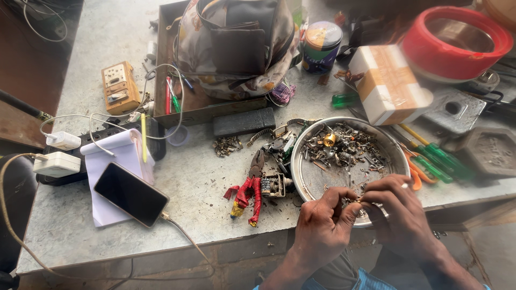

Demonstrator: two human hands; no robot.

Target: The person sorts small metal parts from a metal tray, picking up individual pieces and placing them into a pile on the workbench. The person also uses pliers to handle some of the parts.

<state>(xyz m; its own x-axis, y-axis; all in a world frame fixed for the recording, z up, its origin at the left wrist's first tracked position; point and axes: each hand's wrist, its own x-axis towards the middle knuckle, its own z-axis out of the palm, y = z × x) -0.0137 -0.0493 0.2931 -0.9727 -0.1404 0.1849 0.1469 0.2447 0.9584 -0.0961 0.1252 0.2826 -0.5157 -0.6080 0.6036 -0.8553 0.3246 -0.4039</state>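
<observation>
My left hand and my right hand meet over the near rim of a round metal dish filled with several small screws and metal parts. Both pinch a tiny metal part between their fingertips; its shape is too small to tell. Red-handled pliers lie just left of the dish, next to a small metal component.
A smartphone on a cable rests on a white notepad. Behind are a floral bag in a tray, a tin, a taped white box, a red-rimmed bowl, green screwdrivers, chargers.
</observation>
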